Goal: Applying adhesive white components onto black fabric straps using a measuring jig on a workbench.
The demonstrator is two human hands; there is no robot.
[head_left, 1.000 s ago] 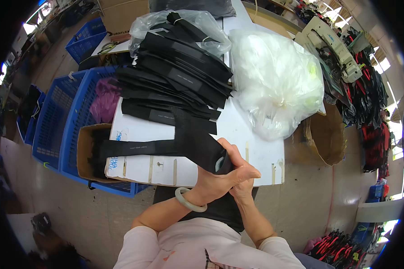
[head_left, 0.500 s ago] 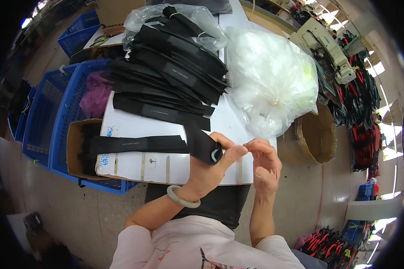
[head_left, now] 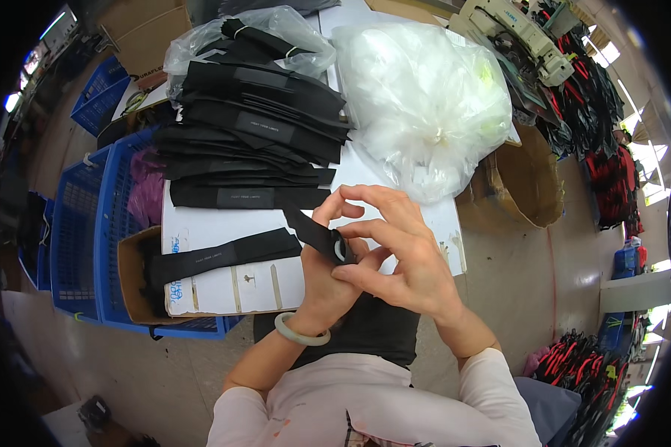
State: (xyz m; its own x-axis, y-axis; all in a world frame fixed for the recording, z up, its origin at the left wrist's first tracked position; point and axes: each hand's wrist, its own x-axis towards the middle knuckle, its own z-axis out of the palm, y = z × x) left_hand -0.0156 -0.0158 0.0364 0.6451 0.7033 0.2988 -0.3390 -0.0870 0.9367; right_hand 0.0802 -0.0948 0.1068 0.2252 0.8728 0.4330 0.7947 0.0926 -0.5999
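Note:
Over the table's front edge, a black fabric strip [head_left: 308,226] is gripped in my left hand [head_left: 326,289], its near end curled up. A small pale grey, curved piece [head_left: 340,249] shows at that end. Against this same end, my right hand [head_left: 414,264] pinches with thumb and finger; the exact contact is partly hidden. Another black fabric strip [head_left: 231,253] lies to the left, reaching from the table into a cardboard box [head_left: 136,294]. Beyond my hands is a layered pile of black fabric strips [head_left: 257,127] with grey printed patches.
A big, full clear plastic bag [head_left: 425,104] sits on the white table [head_left: 224,287]. Blue plastic crates [head_left: 82,246] stand at the left, with a pink bag [head_left: 145,190]. At the right are an open cardboard carton [head_left: 525,175] and a sewing machine [head_left: 525,33].
My right hand has moved left and onto the strip's curled end, from beside my left thumb. The view has shifted slightly, and my left hand still holds the strip.

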